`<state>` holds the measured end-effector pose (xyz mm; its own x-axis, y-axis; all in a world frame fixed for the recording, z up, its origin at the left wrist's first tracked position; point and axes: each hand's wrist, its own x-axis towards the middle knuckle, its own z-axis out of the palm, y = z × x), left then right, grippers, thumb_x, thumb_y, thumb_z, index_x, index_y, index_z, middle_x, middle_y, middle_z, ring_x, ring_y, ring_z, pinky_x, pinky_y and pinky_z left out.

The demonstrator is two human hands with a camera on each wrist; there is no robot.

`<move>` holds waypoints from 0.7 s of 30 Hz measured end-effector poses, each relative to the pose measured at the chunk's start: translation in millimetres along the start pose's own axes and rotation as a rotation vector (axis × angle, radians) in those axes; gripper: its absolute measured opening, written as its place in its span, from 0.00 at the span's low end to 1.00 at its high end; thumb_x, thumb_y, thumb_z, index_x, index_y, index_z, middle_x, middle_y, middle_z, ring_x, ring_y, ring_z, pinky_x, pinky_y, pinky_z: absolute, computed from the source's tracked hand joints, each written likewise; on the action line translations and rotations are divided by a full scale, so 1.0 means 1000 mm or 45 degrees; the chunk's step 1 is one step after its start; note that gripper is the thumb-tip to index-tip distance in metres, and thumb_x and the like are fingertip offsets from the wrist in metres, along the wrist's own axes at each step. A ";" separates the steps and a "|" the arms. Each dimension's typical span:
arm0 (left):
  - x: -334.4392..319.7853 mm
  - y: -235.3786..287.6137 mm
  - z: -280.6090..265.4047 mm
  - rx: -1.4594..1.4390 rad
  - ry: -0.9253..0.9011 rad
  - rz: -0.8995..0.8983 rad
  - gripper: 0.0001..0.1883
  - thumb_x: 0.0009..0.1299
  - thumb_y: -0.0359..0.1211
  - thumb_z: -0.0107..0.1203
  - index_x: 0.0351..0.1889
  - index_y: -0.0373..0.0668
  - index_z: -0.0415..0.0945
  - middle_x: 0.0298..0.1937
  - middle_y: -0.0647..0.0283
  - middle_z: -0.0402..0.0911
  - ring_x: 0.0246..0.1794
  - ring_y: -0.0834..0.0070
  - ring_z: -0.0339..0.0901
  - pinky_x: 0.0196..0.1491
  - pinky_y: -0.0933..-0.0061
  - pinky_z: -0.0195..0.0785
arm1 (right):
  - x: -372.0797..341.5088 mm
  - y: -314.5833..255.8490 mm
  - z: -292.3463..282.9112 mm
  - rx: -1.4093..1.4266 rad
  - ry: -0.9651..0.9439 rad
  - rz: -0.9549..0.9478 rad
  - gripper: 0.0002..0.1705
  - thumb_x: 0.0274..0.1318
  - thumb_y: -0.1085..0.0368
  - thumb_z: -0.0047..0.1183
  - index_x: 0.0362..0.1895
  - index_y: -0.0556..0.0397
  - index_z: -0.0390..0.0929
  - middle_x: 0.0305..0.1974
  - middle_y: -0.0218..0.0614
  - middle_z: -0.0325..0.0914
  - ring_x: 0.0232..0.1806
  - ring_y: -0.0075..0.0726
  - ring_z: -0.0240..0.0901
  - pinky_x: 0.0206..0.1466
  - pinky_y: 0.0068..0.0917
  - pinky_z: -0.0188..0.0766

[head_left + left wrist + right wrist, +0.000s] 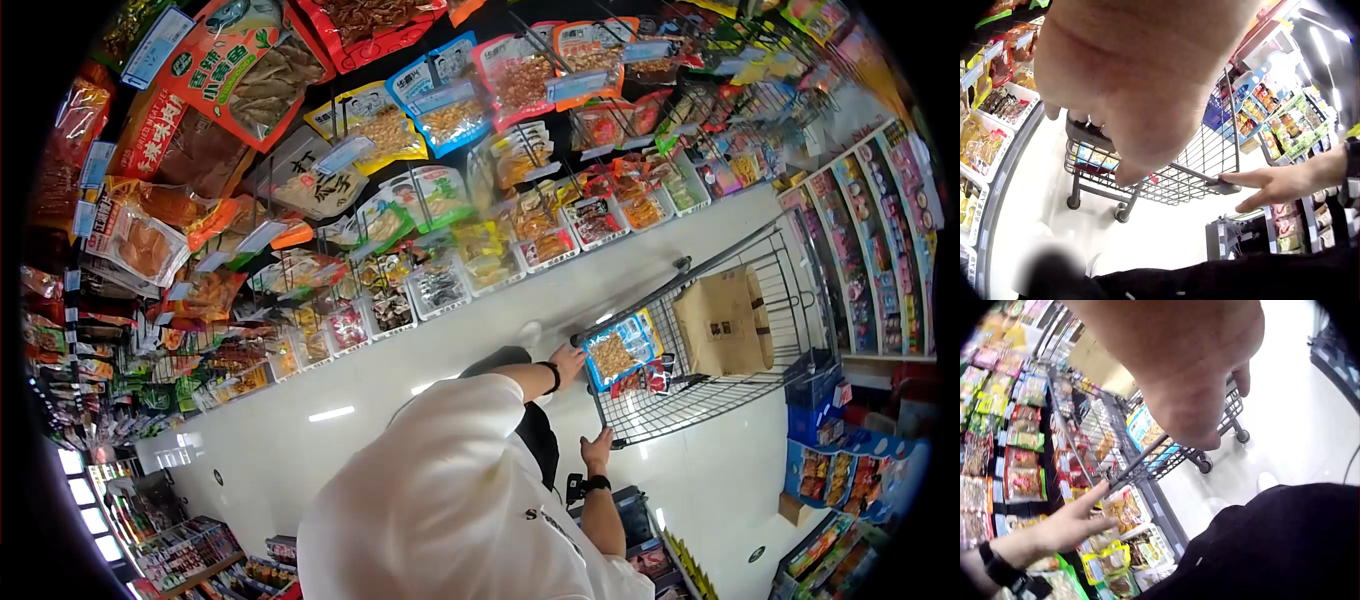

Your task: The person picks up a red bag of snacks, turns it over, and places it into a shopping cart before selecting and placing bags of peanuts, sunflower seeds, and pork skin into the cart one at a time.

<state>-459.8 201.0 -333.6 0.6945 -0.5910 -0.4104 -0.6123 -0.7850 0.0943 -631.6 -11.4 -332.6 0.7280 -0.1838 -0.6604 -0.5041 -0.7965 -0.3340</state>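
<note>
A wire shopping cart (700, 400) stands ahead of the person. My left hand (568, 364) rests at the near rim's shelf-side corner. In the right wrist view, its fingers reach out fairly straight to the cart. My right hand (597, 452) touches the other corner of the same rim. The left wrist view shows its fingers extended, thumb apart. Inside the cart lie a blue-edged snack bag (612, 352), a red packet (655, 376) and an open cardboard box (720, 325). Each wrist view hides part of its own hand's fingers behind the hand.
A long shelf of hanging snack bags (440, 110) runs along the left, with white bins (440, 287) of small packets below. Blue display stands (850, 470) stand beyond the cart on the right. Further shelving (880, 240) lies ahead. Pale glossy floor (500, 330) runs between.
</note>
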 end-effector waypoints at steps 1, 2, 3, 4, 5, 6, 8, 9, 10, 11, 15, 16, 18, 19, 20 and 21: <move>0.002 0.002 0.003 -0.038 -0.030 -0.039 0.21 0.72 0.36 0.40 0.62 0.47 0.70 0.71 0.70 0.63 0.70 0.78 0.58 0.62 0.57 0.56 | -0.003 0.004 0.002 -0.038 0.002 -0.055 0.56 0.46 0.56 0.62 0.71 0.68 0.42 0.72 0.62 0.42 0.75 0.61 0.36 0.77 0.41 0.39; 0.005 0.003 0.005 -0.078 -0.056 -0.078 0.20 0.72 0.36 0.40 0.61 0.48 0.70 0.69 0.71 0.66 0.69 0.80 0.60 0.63 0.58 0.56 | -0.006 0.006 0.005 -0.046 -0.011 -0.069 0.58 0.45 0.57 0.62 0.71 0.68 0.40 0.73 0.61 0.41 0.75 0.60 0.36 0.77 0.40 0.40; 0.007 0.005 0.004 -0.121 -0.074 -0.117 0.20 0.72 0.35 0.40 0.60 0.48 0.71 0.67 0.72 0.68 0.67 0.81 0.62 0.63 0.60 0.55 | -0.014 0.003 0.004 -0.036 -0.038 -0.048 0.58 0.44 0.57 0.62 0.71 0.68 0.40 0.73 0.60 0.40 0.75 0.60 0.35 0.77 0.39 0.40; 0.005 0.003 0.009 -0.060 -0.052 -0.093 0.18 0.73 0.35 0.39 0.58 0.50 0.72 0.62 0.74 0.73 0.63 0.84 0.66 0.63 0.62 0.55 | -0.021 -0.003 0.001 -0.032 -0.058 -0.031 0.58 0.44 0.58 0.62 0.71 0.68 0.40 0.73 0.60 0.40 0.76 0.60 0.35 0.77 0.39 0.40; 0.002 0.006 0.014 -0.055 0.040 -0.158 0.18 0.72 0.35 0.41 0.57 0.50 0.73 0.60 0.73 0.73 0.63 0.81 0.66 0.62 0.62 0.55 | -0.026 -0.010 -0.002 -0.032 -0.075 -0.019 0.58 0.44 0.58 0.62 0.72 0.67 0.39 0.73 0.59 0.39 0.76 0.59 0.35 0.77 0.39 0.40; -0.007 0.003 0.000 0.024 -0.036 -0.098 0.17 0.70 0.35 0.43 0.56 0.50 0.74 0.59 0.72 0.74 0.63 0.79 0.66 0.62 0.61 0.54 | -0.028 -0.008 0.006 -0.089 -0.056 -0.045 0.59 0.43 0.57 0.62 0.72 0.67 0.39 0.73 0.59 0.39 0.76 0.59 0.35 0.77 0.38 0.40; -0.012 0.002 -0.001 0.082 -0.105 -0.059 0.18 0.68 0.35 0.47 0.55 0.49 0.75 0.57 0.70 0.74 0.62 0.77 0.66 0.64 0.59 0.52 | -0.034 -0.007 0.018 -0.123 -0.050 -0.051 0.60 0.42 0.56 0.62 0.72 0.67 0.40 0.73 0.59 0.39 0.76 0.59 0.35 0.77 0.38 0.40; -0.004 0.004 0.028 0.060 -0.096 -0.080 0.18 0.66 0.35 0.48 0.54 0.49 0.75 0.56 0.69 0.75 0.62 0.76 0.66 0.65 0.58 0.51 | -0.039 -0.012 0.019 -0.116 -0.053 -0.053 0.60 0.41 0.55 0.62 0.72 0.68 0.40 0.73 0.59 0.39 0.76 0.59 0.34 0.77 0.38 0.40; 0.001 0.004 0.044 0.035 -0.090 -0.101 0.19 0.65 0.35 0.50 0.54 0.48 0.76 0.55 0.68 0.75 0.62 0.74 0.67 0.66 0.57 0.49 | -0.044 -0.018 0.018 -0.085 -0.066 -0.041 0.60 0.41 0.54 0.62 0.71 0.68 0.41 0.73 0.59 0.39 0.76 0.59 0.34 0.77 0.38 0.40; -0.005 0.000 0.043 0.020 -0.091 -0.087 0.18 0.64 0.35 0.50 0.53 0.48 0.76 0.54 0.67 0.75 0.61 0.74 0.67 0.66 0.57 0.49 | -0.051 -0.024 0.018 -0.055 -0.082 -0.025 0.60 0.41 0.54 0.62 0.71 0.68 0.41 0.73 0.59 0.39 0.76 0.59 0.34 0.77 0.38 0.40; -0.043 -0.012 0.029 -0.087 0.012 -0.144 0.19 0.63 0.36 0.51 0.52 0.43 0.76 0.53 0.64 0.75 0.60 0.74 0.68 0.68 0.56 0.47 | -0.066 -0.040 0.042 -0.024 -0.087 0.015 0.60 0.41 0.52 0.62 0.71 0.69 0.42 0.73 0.61 0.39 0.76 0.59 0.35 0.77 0.38 0.40; -0.052 -0.019 0.029 -0.080 0.041 -0.089 0.22 0.62 0.37 0.53 0.54 0.41 0.74 0.55 0.63 0.74 0.62 0.74 0.67 0.68 0.56 0.47 | -0.068 -0.045 0.050 -0.061 -0.084 0.030 0.60 0.41 0.53 0.63 0.71 0.70 0.42 0.73 0.62 0.39 0.76 0.58 0.35 0.77 0.37 0.39; -0.078 -0.029 0.033 -0.084 0.030 -0.032 0.28 0.60 0.39 0.57 0.58 0.39 0.71 0.59 0.62 0.72 0.64 0.73 0.64 0.67 0.56 0.48 | -0.071 -0.052 0.067 -0.035 -0.092 0.023 0.60 0.41 0.53 0.63 0.71 0.70 0.41 0.73 0.63 0.38 0.76 0.58 0.34 0.77 0.36 0.39; -0.088 -0.031 0.032 -0.105 0.000 -0.023 0.31 0.59 0.40 0.58 0.61 0.38 0.69 0.62 0.62 0.70 0.66 0.72 0.63 0.66 0.57 0.49 | -0.080 -0.051 0.073 -0.031 -0.107 0.035 0.60 0.42 0.53 0.63 0.71 0.70 0.41 0.73 0.63 0.38 0.76 0.57 0.34 0.77 0.36 0.39; -0.101 -0.037 0.025 -0.112 -0.081 0.024 0.37 0.58 0.41 0.61 0.65 0.37 0.64 0.66 0.60 0.66 0.68 0.70 0.60 0.65 0.57 0.51 | -0.085 -0.056 0.078 0.002 -0.110 0.035 0.59 0.43 0.53 0.62 0.71 0.70 0.41 0.73 0.64 0.37 0.77 0.57 0.33 0.77 0.35 0.39; -0.107 -0.039 0.029 -0.062 -0.084 0.050 0.38 0.57 0.41 0.61 0.65 0.37 0.64 0.68 0.60 0.64 0.69 0.69 0.58 0.65 0.56 0.52 | -0.089 -0.060 0.084 -0.008 -0.106 0.053 0.59 0.45 0.53 0.62 0.71 0.71 0.40 0.73 0.64 0.36 0.76 0.57 0.33 0.76 0.35 0.40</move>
<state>-521.8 300.2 -319.9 0.6427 -0.6095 -0.4641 -0.6185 -0.7703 0.1551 -705.2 101.3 -310.9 0.6652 -0.1686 -0.7274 -0.5298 -0.7930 -0.3008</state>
